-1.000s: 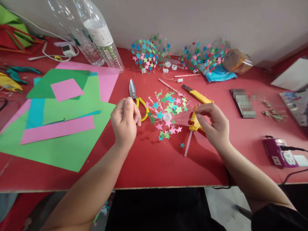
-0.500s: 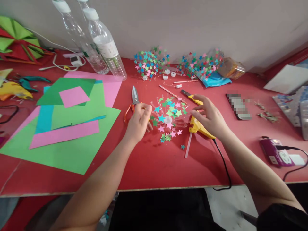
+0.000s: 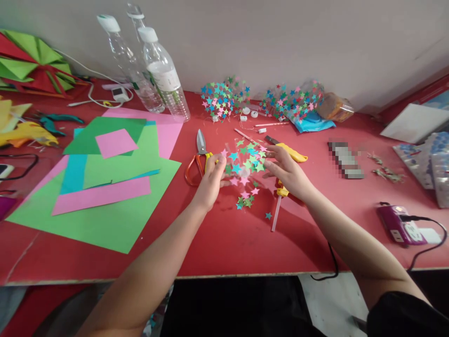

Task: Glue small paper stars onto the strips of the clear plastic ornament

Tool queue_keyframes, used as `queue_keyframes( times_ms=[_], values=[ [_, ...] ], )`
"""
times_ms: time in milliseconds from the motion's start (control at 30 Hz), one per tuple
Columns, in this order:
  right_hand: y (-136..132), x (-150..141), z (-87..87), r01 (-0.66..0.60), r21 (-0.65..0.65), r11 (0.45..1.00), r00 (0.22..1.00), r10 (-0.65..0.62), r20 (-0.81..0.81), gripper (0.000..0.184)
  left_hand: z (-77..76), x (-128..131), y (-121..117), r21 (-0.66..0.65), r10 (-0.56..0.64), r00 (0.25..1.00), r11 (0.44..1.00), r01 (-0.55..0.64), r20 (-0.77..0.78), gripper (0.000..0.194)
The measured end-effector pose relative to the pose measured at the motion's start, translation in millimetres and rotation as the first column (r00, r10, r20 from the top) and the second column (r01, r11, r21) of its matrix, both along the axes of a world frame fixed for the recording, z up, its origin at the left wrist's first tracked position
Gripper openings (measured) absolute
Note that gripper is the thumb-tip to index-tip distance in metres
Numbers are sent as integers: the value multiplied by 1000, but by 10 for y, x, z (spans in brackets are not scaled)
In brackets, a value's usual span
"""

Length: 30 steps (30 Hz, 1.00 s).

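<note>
A clear plastic ornament covered in small pink, green and blue paper stars (image 3: 247, 162) sits in the middle of the red table (image 3: 217, 243), between my two hands. My left hand (image 3: 210, 180) has its fingers curled round the ornament's left edge. From the other side, my right hand (image 3: 286, 172) touches the right edge with fingers stretched out and apart. A yellow glue gun (image 3: 280, 191) lies partly hidden under my right hand. Loose stars (image 3: 245, 202) lie just below the ornament.
Scissors (image 3: 199, 157) lie left of my left hand and a yellow utility knife (image 3: 293, 152) behind my right. A glue stick (image 3: 276, 214), coloured paper sheets (image 3: 105, 196), water bottles (image 3: 164, 79), two star ornaments (image 3: 224, 98) at the wall and a purple power strip (image 3: 400, 223) are around.
My right hand has let go of the glue gun and moved left onto the ornament. My left hand has moved forward and right, from a raised fist to the ornament's left edge.
</note>
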State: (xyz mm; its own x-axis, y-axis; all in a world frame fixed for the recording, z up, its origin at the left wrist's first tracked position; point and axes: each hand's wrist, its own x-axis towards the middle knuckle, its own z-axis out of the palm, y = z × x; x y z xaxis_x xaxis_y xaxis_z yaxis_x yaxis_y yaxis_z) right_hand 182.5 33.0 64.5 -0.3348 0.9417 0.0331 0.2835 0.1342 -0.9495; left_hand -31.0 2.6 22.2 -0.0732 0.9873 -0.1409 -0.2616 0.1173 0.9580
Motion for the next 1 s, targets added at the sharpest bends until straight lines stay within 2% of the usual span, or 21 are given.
queue_keyframes(
  times_ms=[133,233,433,600,667,700,767,833,900,1000],
  values=[
    [-23,-50,6,-12,-20,1000,1000,12,-8,54,-44,-56,63,50,72,997,996,-71,-18,51],
    [-20,-53,0,-11,-22,1000,1000,12,25,57,-46,-80,88,47,74,997,996,-73,-35,52],
    [-21,-2,-2,35,83,996,987,-48,154,58,-79,-97,88,79,59,993,996,-50,-106,51],
    [-50,51,-1,22,104,994,985,-40,170,55,-100,-109,76,59,88,976,995,-78,-199,51],
    [-57,81,-5,11,119,993,984,-32,177,52,-65,-108,55,119,126,955,988,-97,-267,54],
    [-61,96,-5,10,149,989,980,-39,193,50,-35,-106,38,192,161,931,976,-102,-326,55],
    [-75,118,4,2,288,958,964,-78,253,46,41,-101,-8,403,272,840,912,-70,-469,55],
    [-99,120,28,-42,476,878,933,-136,333,44,121,-92,-58,554,335,732,829,69,-593,53],
    [-131,98,60,-135,605,785,898,-160,409,47,178,-79,-95,601,346,655,772,208,-672,51],
    [-176,40,93,-269,643,717,852,-134,505,53,196,-63,-106,598,332,587,726,340,-738,52]
  ],
)
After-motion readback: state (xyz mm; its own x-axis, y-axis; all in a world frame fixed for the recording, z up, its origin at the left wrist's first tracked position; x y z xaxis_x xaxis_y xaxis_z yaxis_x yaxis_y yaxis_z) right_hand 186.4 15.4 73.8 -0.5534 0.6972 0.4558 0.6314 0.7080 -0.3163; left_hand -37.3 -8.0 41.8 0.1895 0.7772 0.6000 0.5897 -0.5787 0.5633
